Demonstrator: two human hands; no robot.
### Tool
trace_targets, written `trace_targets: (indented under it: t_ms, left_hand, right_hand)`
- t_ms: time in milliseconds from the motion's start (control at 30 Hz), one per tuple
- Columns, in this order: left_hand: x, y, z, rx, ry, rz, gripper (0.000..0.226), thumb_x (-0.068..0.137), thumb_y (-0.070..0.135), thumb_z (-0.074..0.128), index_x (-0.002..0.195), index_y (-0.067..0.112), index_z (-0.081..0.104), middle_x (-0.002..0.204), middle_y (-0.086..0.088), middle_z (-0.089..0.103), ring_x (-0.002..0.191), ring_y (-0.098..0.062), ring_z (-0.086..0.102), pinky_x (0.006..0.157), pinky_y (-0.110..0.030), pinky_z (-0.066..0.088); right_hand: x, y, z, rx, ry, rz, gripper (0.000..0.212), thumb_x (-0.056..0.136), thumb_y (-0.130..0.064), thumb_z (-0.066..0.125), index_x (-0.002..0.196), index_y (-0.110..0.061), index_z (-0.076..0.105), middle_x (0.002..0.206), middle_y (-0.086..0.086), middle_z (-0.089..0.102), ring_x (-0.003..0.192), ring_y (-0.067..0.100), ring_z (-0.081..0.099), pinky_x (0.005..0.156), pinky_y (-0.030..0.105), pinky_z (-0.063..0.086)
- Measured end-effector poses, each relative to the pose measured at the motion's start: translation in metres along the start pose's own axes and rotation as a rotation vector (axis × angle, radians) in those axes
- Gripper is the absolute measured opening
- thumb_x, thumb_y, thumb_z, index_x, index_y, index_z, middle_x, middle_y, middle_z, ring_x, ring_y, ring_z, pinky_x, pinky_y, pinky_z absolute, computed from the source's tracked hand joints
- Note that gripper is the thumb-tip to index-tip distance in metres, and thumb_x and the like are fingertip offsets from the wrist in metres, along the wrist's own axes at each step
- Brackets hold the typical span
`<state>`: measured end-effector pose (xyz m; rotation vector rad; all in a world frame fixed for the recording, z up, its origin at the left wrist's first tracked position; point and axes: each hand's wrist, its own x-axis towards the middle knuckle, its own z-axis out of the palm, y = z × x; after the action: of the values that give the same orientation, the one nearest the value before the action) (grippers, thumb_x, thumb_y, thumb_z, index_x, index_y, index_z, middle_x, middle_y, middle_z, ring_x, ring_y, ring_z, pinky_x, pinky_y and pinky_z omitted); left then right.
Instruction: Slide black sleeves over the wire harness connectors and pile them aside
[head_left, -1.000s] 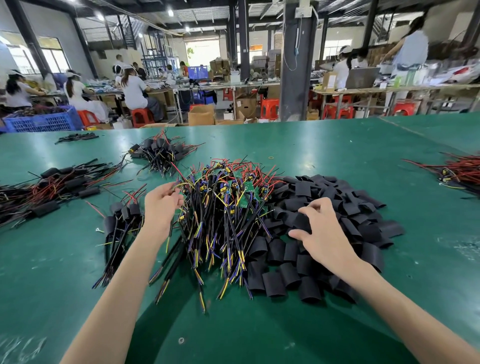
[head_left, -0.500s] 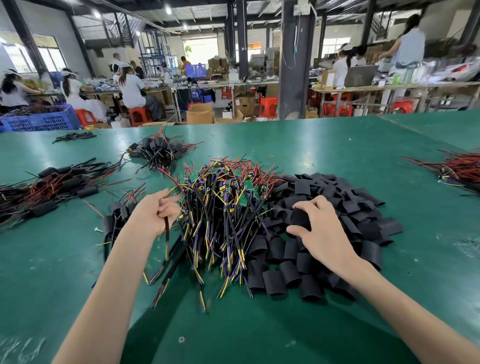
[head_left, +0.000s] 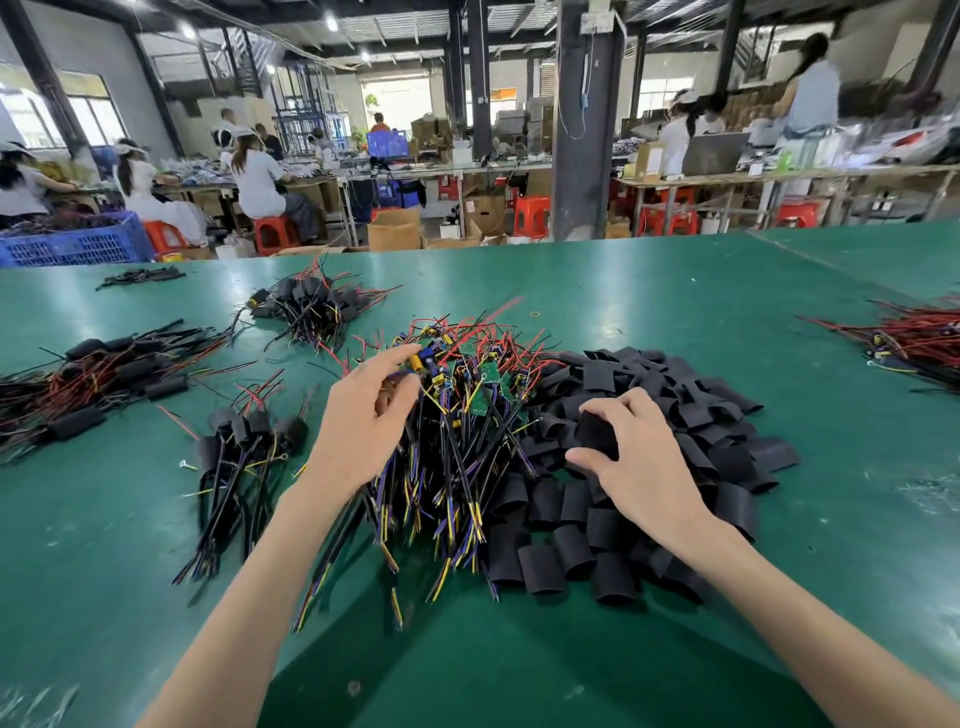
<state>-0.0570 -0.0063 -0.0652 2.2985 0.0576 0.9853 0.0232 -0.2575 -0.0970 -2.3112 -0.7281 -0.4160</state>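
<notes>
A heap of wire harnesses (head_left: 467, 441) with green circuit boards and red, black, yellow and purple leads lies mid-table. My left hand (head_left: 363, 421) reaches into its top and pinches one harness (head_left: 422, 360) by its connector end. Right of the heap spreads a pile of loose black sleeves (head_left: 675, 415). My right hand (head_left: 634, 462) is over that pile, its thumb and fingers gripping one black sleeve (head_left: 597, 434). A small pile of sleeved harnesses (head_left: 244, 452) lies to the left of my left arm.
More sleeved harness piles lie at the far left (head_left: 88, 384) and back centre-left (head_left: 311, 312). A bundle of red wires (head_left: 914, 343) sits at the right edge. The green table (head_left: 675, 291) runs back to a workshop with seated people, stools and cardboard boxes.
My left hand has moved right from the sleeved pile to the top of the harness heap and taken hold of a harness. My right hand has lifted one sleeve off the sleeve pile.
</notes>
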Motion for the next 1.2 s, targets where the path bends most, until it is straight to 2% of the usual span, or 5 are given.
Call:
trace_targets:
  t_ms: [133,267,533,900,1200]
  left_hand:
    - [-0.008,0.01,0.002,0.004,-0.024,0.042,0.018,0.088,0.018,0.065,0.106,0.021,0.068,0.092,0.013,0.065,0.08,0.003,0.056,0.074,-0.01,0.04]
    - [-0.013,0.01,0.003,-0.03,-0.016,0.032,0.017,0.087,0.01,0.066,0.103,0.014,0.069,0.088,0.016,0.062,0.079,0.008,0.055,0.069,-0.007,0.039]
    - [-0.018,0.013,0.003,-0.126,-0.047,0.0,0.023,0.088,0.006,0.063,0.102,0.023,0.066,0.088,0.017,0.064,0.079,0.007,0.056,0.074,-0.007,0.04]
    - [-0.019,0.012,0.003,-0.13,-0.12,-0.01,0.024,0.087,0.004,0.063,0.105,0.02,0.068,0.091,0.0,0.067,0.081,-0.024,0.06,0.074,-0.032,0.044]
    - [-0.02,0.014,0.009,-0.08,-0.124,0.09,0.019,0.086,0.013,0.065,0.103,0.021,0.068,0.093,0.011,0.064,0.081,0.0,0.055,0.074,-0.014,0.041]
  right_hand:
    - [0.001,0.001,-0.002,0.054,-0.012,0.014,0.044,0.074,-0.017,0.077,0.114,-0.015,0.06,0.099,-0.002,0.044,0.102,0.022,0.047,0.082,0.025,0.033]
    - [0.002,0.006,-0.001,0.097,-0.025,0.044,0.045,0.07,-0.012,0.08,0.111,-0.017,0.062,0.1,-0.003,0.049,0.099,0.019,0.05,0.081,0.023,0.033]
    - [0.009,0.015,0.0,0.206,0.033,0.175,0.04,0.063,-0.012,0.085,0.098,-0.016,0.067,0.091,0.001,0.056,0.09,0.019,0.057,0.085,0.027,0.042]
    - [0.011,0.009,-0.002,0.349,0.094,0.091,0.039,0.062,-0.009,0.084,0.094,-0.024,0.067,0.091,-0.005,0.06,0.085,0.011,0.059,0.085,0.019,0.043]
    - [0.005,0.001,-0.004,0.209,0.084,-0.074,0.043,0.063,-0.012,0.084,0.104,-0.013,0.068,0.091,-0.002,0.056,0.086,0.016,0.054,0.082,0.023,0.039]
